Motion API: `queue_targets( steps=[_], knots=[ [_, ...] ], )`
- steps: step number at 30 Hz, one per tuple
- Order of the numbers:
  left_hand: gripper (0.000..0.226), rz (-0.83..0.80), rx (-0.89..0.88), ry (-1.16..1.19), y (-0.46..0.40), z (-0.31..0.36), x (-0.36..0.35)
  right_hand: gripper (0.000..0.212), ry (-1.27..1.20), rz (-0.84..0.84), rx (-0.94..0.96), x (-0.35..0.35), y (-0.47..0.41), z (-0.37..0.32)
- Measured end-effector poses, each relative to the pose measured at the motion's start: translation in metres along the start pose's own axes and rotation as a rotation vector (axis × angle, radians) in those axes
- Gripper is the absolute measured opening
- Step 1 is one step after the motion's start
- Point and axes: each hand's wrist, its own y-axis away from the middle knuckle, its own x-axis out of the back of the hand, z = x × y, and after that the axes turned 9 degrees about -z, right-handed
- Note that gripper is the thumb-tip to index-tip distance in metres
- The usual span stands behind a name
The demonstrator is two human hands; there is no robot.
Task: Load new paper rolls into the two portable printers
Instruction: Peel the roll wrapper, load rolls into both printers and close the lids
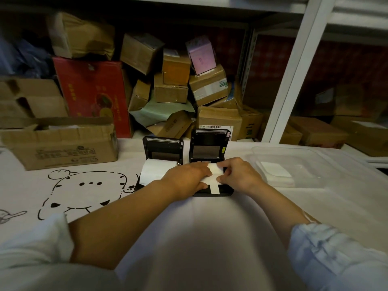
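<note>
Paper (214, 172) from the new roll is lying across the open bay of the right printer (210, 152), its long axis running left to right across the machine, with a narrow leader strip (214, 189) hanging over the front edge toward the person. Both hands are meeting on it: the left hand (189, 177) is pressing down flat on the left part of the sheet, fingers straight, while the right hand (237, 175) is curling its fingertips onto the right end, apparently pinching the edge, though the exact grip is partly hidden. The roll body itself is covered by the hands, so I cannot tell whether it is fully seated.

The right printer's lid is standing upright behind the bay, directly beyond the hands, and the next move likely depends on keeping the sheet square to that lid as it closes. Both hands are about equally near; the right one is lying closer to the free end.

Just beside it, the left printer (162, 150) is sitting with its lid up and a white sheet (156, 171) already curving out over its front. Both machines are resting on the desk (315, 206), with a clear plastic tray (310, 156) to the right and a cardboard box (63, 148) to the left.
</note>
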Motion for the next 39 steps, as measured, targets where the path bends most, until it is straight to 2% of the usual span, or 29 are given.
queue_targets(
  steps=[1, 3, 5, 6, 8, 12, 15, 21, 26, 31, 35, 39],
  knots=[
    [0.050, -0.007, -0.009, -0.025, 0.000, 0.000, 0.001, 0.044, -0.004, 0.031, -0.002, 0.003, 0.000, -0.002],
    [0.049, -0.013, -0.024, -0.077, 0.001, -0.001, 0.004, 0.030, -0.057, 0.268, 0.018, 0.015, 0.001, -0.007],
    [0.046, 0.034, -0.045, -0.155, 0.002, -0.003, 0.004, 0.031, -0.129, 0.551, 0.091, 0.032, 0.002, -0.015],
    [0.045, 0.072, -0.055, -0.201, 0.003, -0.003, 0.003, 0.037, -0.151, 0.603, 0.147, 0.039, 0.000, -0.019],
    [0.044, 0.109, -0.064, -0.235, 0.003, 0.000, 0.001, 0.049, -0.149, 0.545, 0.210, 0.045, -0.008, -0.026],
    [0.045, 0.088, -0.036, -0.146, 0.003, 0.003, 0.000, 0.062, -0.251, 0.324, 0.125, 0.028, -0.012, -0.024],
    [0.046, 0.084, -0.040, -0.153, 0.004, 0.003, 0.000, 0.067, -0.299, 0.295, 0.112, 0.019, -0.003, -0.018],
    [0.042, 0.136, -0.067, -0.234, 0.011, 0.005, -0.008, 0.051, -0.310, 0.327, 0.123, 0.028, 0.008, -0.016],
    [0.045, 0.178, -0.058, -0.262, 0.020, 0.013, -0.016, 0.033, -0.451, 0.316, 0.119, 0.022, 0.013, -0.013],
    [0.041, 0.213, 0.050, -0.279, 0.012, 0.023, -0.008, 0.036, -0.481, 0.320, 0.097, 0.011, 0.011, -0.006],
    [0.037, 0.208, 0.061, -0.353, 0.008, 0.020, -0.007, 0.036, -0.517, 0.330, 0.077, 0.008, 0.009, -0.003],
    [0.048, 0.181, 0.077, -0.316, 0.005, 0.018, -0.006, 0.033, -0.902, 0.321, -0.104, 0.011, 0.002, 0.003]
  ],
)
